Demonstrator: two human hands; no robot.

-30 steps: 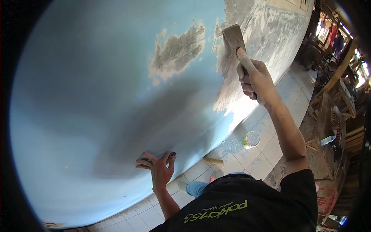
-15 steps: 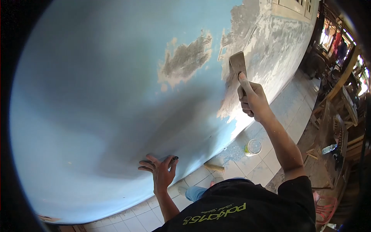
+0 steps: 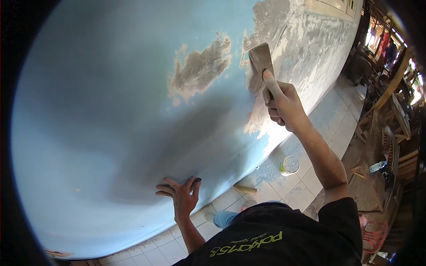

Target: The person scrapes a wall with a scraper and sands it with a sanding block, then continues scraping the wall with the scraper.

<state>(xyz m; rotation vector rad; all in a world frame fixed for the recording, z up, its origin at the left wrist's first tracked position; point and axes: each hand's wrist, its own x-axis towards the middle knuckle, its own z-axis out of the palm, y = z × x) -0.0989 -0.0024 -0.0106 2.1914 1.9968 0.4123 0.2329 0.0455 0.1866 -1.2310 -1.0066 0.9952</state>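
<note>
My right hand (image 3: pixel 284 104) is closed around a scraper (image 3: pixel 261 57) with a wide flat blade, thumb pressed along it. The blade lies at the edge of the peeled area on the blue wall (image 3: pixel 133 111), where grey plaster (image 3: pixel 270 22) shows. A separate bare patch (image 3: pixel 202 66) is left of the blade. Lower down, my left hand (image 3: pixel 182 197) rests by the wall with several fingers spread. Between its thumb and index finger it pinches a small dark cylindrical object (image 3: pixel 198 180); the rest of that object is hidden.
On the tiled floor (image 3: pixel 299 197) stands a small bucket (image 3: pixel 289 165), with blue flakes scattered beside it. A short piece of wood (image 3: pixel 245 189) lies near the wall's foot. At right are wooden furniture (image 3: pixel 377 146), a plastic bottle (image 3: pixel 378 166) and a red chair (image 3: pixel 375 235).
The view has shifted slightly, moving the wall patches left in the picture. My right hand and the scraper have moved a little up and left. My left hand keeps nearly the same place and pinch.
</note>
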